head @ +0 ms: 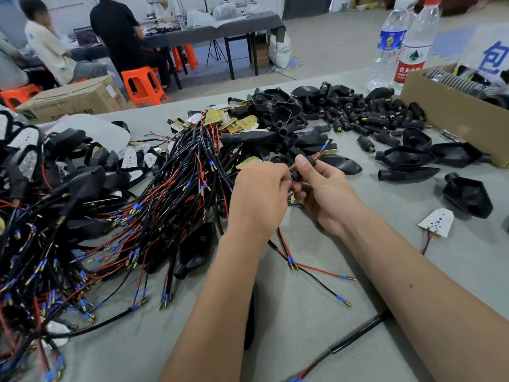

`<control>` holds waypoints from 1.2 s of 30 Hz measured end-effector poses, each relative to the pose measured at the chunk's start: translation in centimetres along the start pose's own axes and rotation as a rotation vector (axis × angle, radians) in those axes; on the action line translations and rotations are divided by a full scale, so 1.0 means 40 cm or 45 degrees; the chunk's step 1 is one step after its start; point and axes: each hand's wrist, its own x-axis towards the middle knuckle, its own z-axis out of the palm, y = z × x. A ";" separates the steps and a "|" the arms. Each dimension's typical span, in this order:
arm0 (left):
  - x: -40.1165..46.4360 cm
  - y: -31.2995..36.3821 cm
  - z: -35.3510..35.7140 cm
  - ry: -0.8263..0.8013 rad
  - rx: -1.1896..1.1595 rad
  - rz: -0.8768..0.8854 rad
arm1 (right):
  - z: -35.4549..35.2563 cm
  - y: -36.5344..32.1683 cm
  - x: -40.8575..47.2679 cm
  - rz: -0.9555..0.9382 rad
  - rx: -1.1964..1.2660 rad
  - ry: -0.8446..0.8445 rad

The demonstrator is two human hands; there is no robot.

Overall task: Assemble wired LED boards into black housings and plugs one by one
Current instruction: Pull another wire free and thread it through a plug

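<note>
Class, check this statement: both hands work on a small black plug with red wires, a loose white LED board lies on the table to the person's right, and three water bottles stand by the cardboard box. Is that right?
Not quite. The head view shows two water bottles by the cardboard box, not three. The rest holds: the left hand and right hand work on the black plug, and the white LED board lies to the right.

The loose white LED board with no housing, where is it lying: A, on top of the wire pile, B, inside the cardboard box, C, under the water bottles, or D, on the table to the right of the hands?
D: the white LED board lies alone on the grey table, right of both hands, beside an empty black housing.
</note>
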 end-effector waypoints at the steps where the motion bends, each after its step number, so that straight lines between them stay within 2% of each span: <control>1: -0.001 0.004 0.002 0.005 0.008 0.006 | -0.001 -0.001 -0.001 -0.008 -0.001 0.007; 3: -0.004 0.009 0.008 0.040 -0.170 -0.132 | -0.003 -0.001 -0.001 -0.015 0.003 0.010; 6: -0.009 0.009 0.013 0.103 -0.571 -0.524 | -0.003 -0.002 -0.001 -0.009 -0.005 0.009; 9: -0.004 -0.002 0.012 0.027 -0.797 -0.697 | -0.003 0.000 0.000 -0.014 0.001 0.056; 11: 0.000 -0.007 0.008 -0.035 -0.829 -0.770 | -0.004 0.001 0.002 -0.031 0.036 0.096; 13: 0.000 -0.009 0.008 -0.048 -0.723 -0.794 | -0.005 0.002 0.004 -0.054 0.067 0.129; 18: -0.001 -0.008 0.007 -0.012 -0.718 -0.815 | -0.004 0.002 0.003 -0.066 0.044 0.127; 25: 0.006 0.006 0.003 -0.057 -0.481 -0.447 | -0.002 0.005 -0.004 -0.077 -0.108 0.049; 29: -0.001 0.014 0.011 0.033 -0.565 -0.555 | -0.002 0.003 -0.001 -0.066 -0.001 0.121; 32: 0.001 0.016 0.009 0.025 -0.647 -0.638 | -0.005 0.003 0.003 -0.050 0.110 0.168; 36: 0.003 0.018 0.008 0.025 -0.689 -0.670 | -0.007 0.001 0.003 -0.044 0.086 0.125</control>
